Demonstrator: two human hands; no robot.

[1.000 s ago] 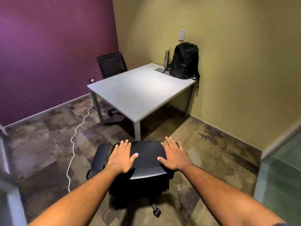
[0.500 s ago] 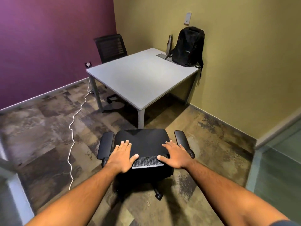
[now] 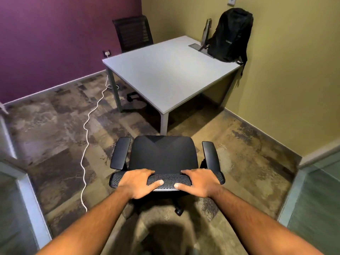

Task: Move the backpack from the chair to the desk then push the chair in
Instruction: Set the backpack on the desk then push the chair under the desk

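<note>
A person looks down at their two bare forearms reaching forward to a black office chair. The left hand and right hand both rest on the top edge of the chair's mesh backrest, fingers curled over the front of it and thumbs along the near side, grasping the backrest. The chair's seat is bare, with an armrest on each side.

The black backpack stands upright on the far right corner of the grey desk surface, leaning against the yellow wall, with a metal bottle just beside it. So the first part of the task looks done, and the step in hand is pushing the chair in.

The chair stands apart from the desk, roughly facing its near corner leg. The next move likely calls for rolling the chair forward and steering it to one side of that leg, so the seat slides under the surface. A white cable trails across the floor to the left, clear of the chair's wheels.
</note>
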